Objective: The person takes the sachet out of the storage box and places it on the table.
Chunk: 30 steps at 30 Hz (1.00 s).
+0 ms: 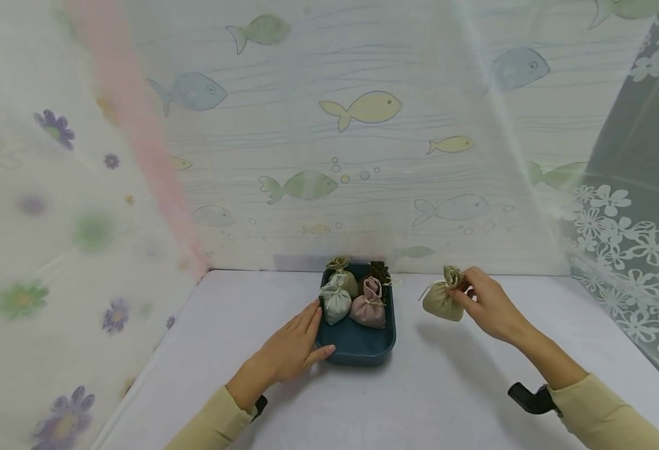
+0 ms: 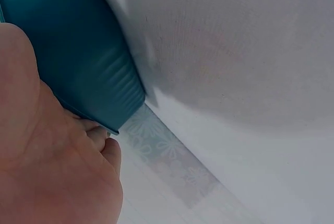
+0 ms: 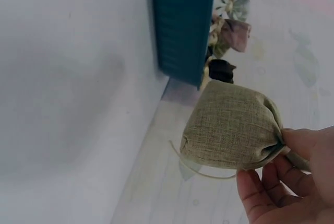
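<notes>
So: right hand (image 1: 489,304) pinching neck of olive sachet (image 1: 444,299), lifted off tabletop (image 1: 453,387), just right of teal tray (image 1: 357,350). Tray lies leftward from grip. Left hand (image 1: 292,347) flat, relaxed, bracing tray's near-left wall. Neck pointing up.

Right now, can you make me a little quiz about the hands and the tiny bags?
1. True or false: the right hand pinches the olive bag by its tied neck.
2. What does the left hand rest against? A) the blue tray B) the fish curtain C) the pink bag
3. Fill in: the pale green bag lies inside the ____.

Key: 1 true. 2 A. 3 tray.
</notes>
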Each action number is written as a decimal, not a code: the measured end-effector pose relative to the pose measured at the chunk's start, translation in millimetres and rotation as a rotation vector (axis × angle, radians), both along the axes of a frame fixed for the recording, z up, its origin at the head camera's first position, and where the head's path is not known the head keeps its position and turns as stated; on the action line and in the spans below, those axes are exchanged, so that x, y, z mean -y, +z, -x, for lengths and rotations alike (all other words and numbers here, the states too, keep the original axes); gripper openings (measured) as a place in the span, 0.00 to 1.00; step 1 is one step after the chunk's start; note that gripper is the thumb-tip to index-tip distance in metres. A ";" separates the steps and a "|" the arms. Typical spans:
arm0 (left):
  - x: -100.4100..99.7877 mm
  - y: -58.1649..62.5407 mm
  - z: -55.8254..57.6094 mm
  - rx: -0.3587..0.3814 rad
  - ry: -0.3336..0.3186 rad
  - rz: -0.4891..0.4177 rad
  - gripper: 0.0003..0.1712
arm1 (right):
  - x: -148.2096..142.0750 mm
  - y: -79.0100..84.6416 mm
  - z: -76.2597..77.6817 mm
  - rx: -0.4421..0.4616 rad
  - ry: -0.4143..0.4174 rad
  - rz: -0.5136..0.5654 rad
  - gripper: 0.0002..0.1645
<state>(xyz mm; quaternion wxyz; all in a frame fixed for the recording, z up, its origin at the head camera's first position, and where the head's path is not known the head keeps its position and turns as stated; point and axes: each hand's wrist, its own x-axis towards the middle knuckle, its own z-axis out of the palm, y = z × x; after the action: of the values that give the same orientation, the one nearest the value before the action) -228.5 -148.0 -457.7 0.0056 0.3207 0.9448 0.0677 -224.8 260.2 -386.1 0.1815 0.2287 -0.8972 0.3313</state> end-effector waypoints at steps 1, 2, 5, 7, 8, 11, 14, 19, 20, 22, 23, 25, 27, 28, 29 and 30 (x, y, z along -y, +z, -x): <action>-0.1 0.5 -0.4 0.002 -0.001 0.003 0.55 | -1.8 0.2 0.1 0.006 -0.007 -0.002 0.04; -0.2 0.1 -0.3 0.001 -0.001 0.003 0.55 | -3.5 0.3 0.5 0.007 -0.011 -0.004 0.04; -0.8 1.5 -1.0 0.011 0.000 0.005 0.55 | -8.3 0.0 1.9 0.007 -0.021 -0.011 0.05; -1.2 3.1 -1.7 0.019 -0.001 0.006 0.55 | -11.1 -0.1 2.8 0.004 -0.023 -0.018 0.05; -1.4 4.1 -2.3 0.022 -0.001 0.000 0.54 | -12.4 -0.1 3.3 -0.002 -0.023 -0.021 0.05; -1.7 5.9 -3.4 0.021 -0.003 -0.009 0.54 | -16.2 1.1 3.3 -0.006 -0.033 -0.033 0.05; -1.4 6.0 -3.4 0.014 -0.002 -0.002 0.54 | -20.6 2.0 4.6 -0.007 -0.040 -0.042 0.05; -2.3 7.8 -4.3 0.001 0.001 0.006 0.53 | -29.4 1.4 8.8 0.012 -0.054 -0.054 0.05; -2.6 8.5 -4.5 0.001 0.004 0.007 0.52 | -31.4 0.6 9.9 0.016 -0.059 -0.056 0.05; -3.1 9.6 -5.2 0.002 0.007 0.011 0.52 | -35.7 -1.3 11.6 0.027 -0.072 -0.061 0.05; -3.3 10.0 -5.5 0.002 0.008 0.014 0.52 | -38.0 -2.5 12.4 0.031 -0.079 -0.063 0.05; -3.4 10.3 -6.1 0.003 0.009 0.018 0.52 | -42.6 -5.0 13.8 0.038 -0.094 -0.066 0.05; -3.3 10.4 -6.5 0.002 0.008 0.020 0.52 | -46.9 -7.5 15.1 0.045 -0.108 -0.070 0.05; -3.2 10.5 -6.5 0.001 0.008 0.022 0.52 | -48.8 -8.6 15.8 0.046 -0.116 -0.072 0.05; -3.1 10.6 -6.5 -0.001 0.007 0.023 0.52 | -50.6 -9.6 16.6 0.048 -0.122 -0.073 0.06; -2.9 10.7 -6.5 -0.002 0.006 0.024 0.51 | -52.3 -10.4 17.5 0.050 -0.126 -0.074 0.06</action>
<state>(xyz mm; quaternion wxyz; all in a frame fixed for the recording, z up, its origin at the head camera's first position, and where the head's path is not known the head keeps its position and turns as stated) -222.0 -145.0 -447.0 0.0083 0.3176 0.9465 0.0561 -242.3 312.5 -396.4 0.1710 0.1701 -0.9256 0.2916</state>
